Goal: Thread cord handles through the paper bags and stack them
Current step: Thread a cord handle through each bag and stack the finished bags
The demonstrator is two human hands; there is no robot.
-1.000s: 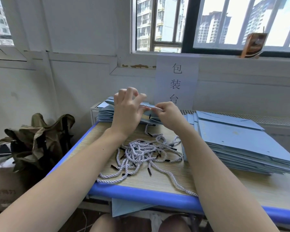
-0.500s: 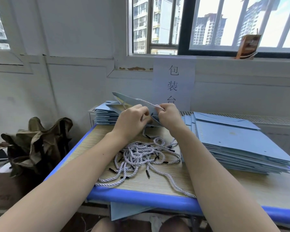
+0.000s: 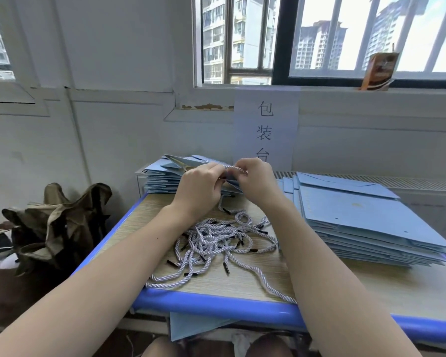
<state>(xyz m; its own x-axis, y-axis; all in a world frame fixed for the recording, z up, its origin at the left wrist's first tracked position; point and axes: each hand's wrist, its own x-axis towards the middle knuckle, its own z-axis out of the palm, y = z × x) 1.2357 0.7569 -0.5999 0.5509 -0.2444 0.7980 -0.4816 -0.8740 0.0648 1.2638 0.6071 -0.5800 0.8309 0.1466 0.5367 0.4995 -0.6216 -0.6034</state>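
My left hand and my right hand meet above the far middle of the table, both pinching a white twisted cord at the top of a light blue paper bag. The bag lies tilted on a stack of blue bags at the back left. One end of the cord hangs down below my hands. A tangled pile of white cords with black tips lies on the table under my forearms. A second, larger stack of flat blue bags sits on the right.
The wooden table has a blue edge. A crumpled brown-green cloth heap sits on the left beside the table. A paper sign hangs on the wall behind. A small carton stands on the window sill.
The bag, lifted half a second ago, has sunk back onto the left stack. My hands stay close together on the cord, which now shows as a short span between them.
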